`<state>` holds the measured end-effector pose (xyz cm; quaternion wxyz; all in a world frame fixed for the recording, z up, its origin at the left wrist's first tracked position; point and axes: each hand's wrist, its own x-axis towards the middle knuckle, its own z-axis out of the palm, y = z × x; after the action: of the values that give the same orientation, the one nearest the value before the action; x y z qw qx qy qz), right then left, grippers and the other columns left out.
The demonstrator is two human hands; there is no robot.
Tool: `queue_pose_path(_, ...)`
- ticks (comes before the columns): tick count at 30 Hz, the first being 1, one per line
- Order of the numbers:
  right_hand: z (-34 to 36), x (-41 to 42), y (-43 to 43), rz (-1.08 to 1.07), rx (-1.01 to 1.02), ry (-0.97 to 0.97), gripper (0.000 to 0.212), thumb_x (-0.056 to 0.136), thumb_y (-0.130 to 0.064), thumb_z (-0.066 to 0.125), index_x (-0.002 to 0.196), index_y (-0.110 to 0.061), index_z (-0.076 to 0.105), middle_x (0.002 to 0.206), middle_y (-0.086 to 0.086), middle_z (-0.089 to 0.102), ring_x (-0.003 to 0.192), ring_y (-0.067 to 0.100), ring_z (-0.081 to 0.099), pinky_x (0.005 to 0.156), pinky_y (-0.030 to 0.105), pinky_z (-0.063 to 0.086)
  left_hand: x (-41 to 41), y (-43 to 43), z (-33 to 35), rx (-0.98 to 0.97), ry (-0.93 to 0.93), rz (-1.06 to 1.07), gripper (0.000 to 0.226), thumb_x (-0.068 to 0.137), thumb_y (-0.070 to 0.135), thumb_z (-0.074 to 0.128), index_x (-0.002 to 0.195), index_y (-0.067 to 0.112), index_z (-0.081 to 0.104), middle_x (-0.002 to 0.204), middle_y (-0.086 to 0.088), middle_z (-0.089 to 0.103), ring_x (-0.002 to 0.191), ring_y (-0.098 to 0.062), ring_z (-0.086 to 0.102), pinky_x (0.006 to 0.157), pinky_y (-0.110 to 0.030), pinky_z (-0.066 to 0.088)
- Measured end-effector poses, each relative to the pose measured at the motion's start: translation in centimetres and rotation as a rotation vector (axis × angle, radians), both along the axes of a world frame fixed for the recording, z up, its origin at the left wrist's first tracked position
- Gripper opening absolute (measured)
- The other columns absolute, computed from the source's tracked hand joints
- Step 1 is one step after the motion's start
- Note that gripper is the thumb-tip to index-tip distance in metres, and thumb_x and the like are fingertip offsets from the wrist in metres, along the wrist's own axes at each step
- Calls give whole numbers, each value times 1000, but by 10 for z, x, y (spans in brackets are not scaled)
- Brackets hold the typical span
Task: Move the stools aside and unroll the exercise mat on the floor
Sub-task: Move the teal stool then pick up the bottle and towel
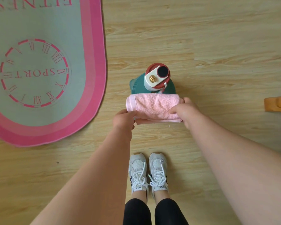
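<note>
The exercise mat (44, 65) lies flat and unrolled on the wooden floor at the left, grey-green with a pink border and a clock design reading SPORT. In front of me stands a green stool (136, 86) with a red-lidded water bottle (157, 75) upright on it. A folded pink towel (154, 106) covers the stool's near part. My left hand (124, 120) grips the towel's near left corner. My right hand (183, 111) holds its right end, fingers curled over the top.
An orange wooden object (277, 103) sits on the floor at the right edge. My two feet in grey sneakers (148, 172) stand just behind the stool. Bare wooden floor (209, 38) stretches beyond and to the right of the stool.
</note>
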<state>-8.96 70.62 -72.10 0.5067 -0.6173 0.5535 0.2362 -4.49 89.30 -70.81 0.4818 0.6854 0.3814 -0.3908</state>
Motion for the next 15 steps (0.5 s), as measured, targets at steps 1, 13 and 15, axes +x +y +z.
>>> queue_pose_path(1,-4,2,-3,18,-17,-1,76,77,2,71,142,-17,38,141,1,49,116,24,52,89,34,44,0,-3,-2,6,18,-35,13,89,15,58,100,19,64,94,-4,62,83,-23,53,77,-36,49)
queue_pose_path(13,16,3,1,83,-119,-31,74,82,-8,62,146,-33,35,141,-1,51,114,23,56,80,28,43,-6,-4,31,-2,79,-54,61,93,14,55,148,21,30,92,3,54,87,-18,54,94,-39,49)
queue_pose_path(15,33,1,4,93,-136,-31,70,83,-9,61,145,-32,37,139,0,52,108,22,57,76,27,40,-9,-2,48,7,67,-90,60,93,13,55,148,20,31,96,1,58,80,-16,54,88,-37,51)
